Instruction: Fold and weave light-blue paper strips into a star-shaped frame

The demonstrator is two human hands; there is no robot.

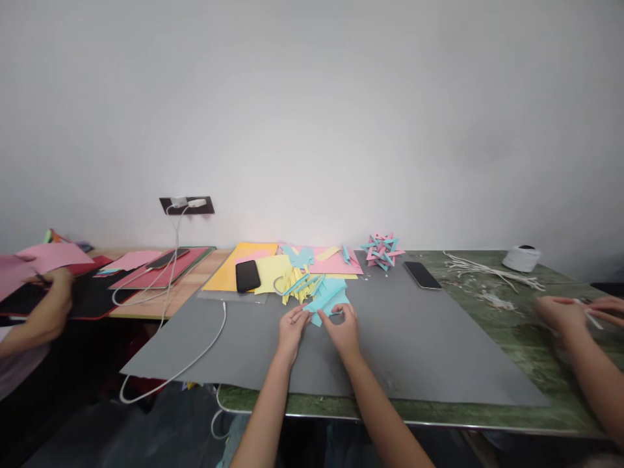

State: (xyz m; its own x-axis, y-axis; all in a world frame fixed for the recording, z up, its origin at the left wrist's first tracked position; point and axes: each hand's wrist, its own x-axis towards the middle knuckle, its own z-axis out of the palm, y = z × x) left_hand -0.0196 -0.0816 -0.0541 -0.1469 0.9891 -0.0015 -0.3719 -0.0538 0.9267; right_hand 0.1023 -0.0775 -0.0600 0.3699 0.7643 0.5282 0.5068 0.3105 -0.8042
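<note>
Blue paper piece: lies on the grey mat, near its far middle, just in front of a heap of yellow and blue strips
Left hand: fingertips pinched on the left edge of the blue paper piece
Right hand: thumb and forefinger pinching its lower right edge
Step in hand: looks like a fold or crease being worked into the blue piece, both hands pressing at its near edge
Next move calls for: steady fingertip pressure and edges kept lined up, by my reading
Around it: black phone on the yellow sheet, pink sheet behind, woven pink-and-blue paper model, second phone on the mat's far right, white cable trailing off the left edge
Others: a co-worker's hand at far left, another person's hands at right holding a thin white strip
Hard to make out: the exact fold, hidden by fingers; the white strips and the roll are small and blurred
</note>
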